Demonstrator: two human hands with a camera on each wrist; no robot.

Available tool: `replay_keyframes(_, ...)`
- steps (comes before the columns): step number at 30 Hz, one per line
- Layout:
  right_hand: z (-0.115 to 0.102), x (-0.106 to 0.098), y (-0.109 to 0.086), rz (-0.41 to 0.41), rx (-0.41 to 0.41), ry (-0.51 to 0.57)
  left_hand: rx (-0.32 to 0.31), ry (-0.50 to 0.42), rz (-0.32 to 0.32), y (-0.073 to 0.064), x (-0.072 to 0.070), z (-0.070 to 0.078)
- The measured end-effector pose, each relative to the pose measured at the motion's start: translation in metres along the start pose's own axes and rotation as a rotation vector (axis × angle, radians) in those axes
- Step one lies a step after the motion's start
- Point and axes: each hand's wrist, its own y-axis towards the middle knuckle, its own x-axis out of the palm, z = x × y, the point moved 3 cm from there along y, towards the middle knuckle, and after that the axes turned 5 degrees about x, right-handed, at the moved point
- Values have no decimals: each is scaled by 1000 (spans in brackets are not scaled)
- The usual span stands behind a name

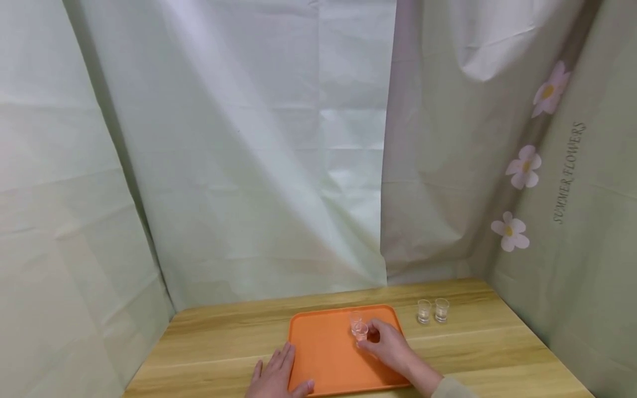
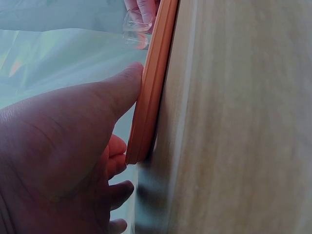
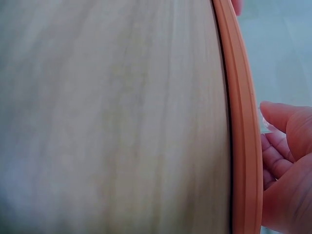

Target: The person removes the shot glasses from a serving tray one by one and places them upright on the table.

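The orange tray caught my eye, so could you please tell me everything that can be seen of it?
The orange tray is rectangular, with rounded corners, a low raised rim and a smooth, plastic-looking surface. It lies flat on the wood-grain table. The left hand touches it around the near left corner, thumb against the rim. A small clear glass stands on its right part; just nearer, the right hand pinches another glass, whose contact with the tray I cannot confirm.
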Motion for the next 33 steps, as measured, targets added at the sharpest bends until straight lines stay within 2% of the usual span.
replay_keyframes(8,-1,-4,-4,-21,5,49,-10,-16,-2,1,1,1)
replay_keyframes(17,-3,-8,-6,-47,26,55,-17,-7,-7,0,0,1)
replay_keyframes(25,-7,-16,-10,-79,6,115,-17,-18,-9,1,1,-2)
replay_keyframes(33,-9,-25,-16,-83,-19,118,-13,3,-7,0,1,0)
